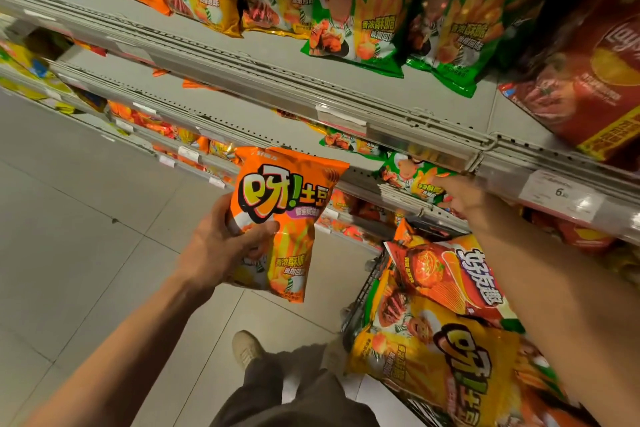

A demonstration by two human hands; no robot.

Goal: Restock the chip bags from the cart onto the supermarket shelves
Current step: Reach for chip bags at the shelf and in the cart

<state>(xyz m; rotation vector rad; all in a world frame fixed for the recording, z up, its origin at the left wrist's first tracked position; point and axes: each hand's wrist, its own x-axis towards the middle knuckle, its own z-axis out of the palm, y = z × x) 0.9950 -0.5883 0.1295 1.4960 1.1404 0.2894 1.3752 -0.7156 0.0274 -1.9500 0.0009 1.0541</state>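
The shelves [311, 104] are the biggest thing here, and they run slanting across the view. Below them, on the right, sits the cart [363, 291], full of puffy bags.

Left of the cart, just under the shelf edge, the left hand [221, 246] holds an orange chip bag [280, 218]. Its thumb lies across the front, and the fingers curl behind. The bag stands tall, top up, its front facing us.

It looks light, soft and slippery, and the chips inside would crush. Holding the middle gently seems best.

The right hand [460, 198] reaches to a green bag [412, 180] on the shelf. I cannot tell if it grips it.
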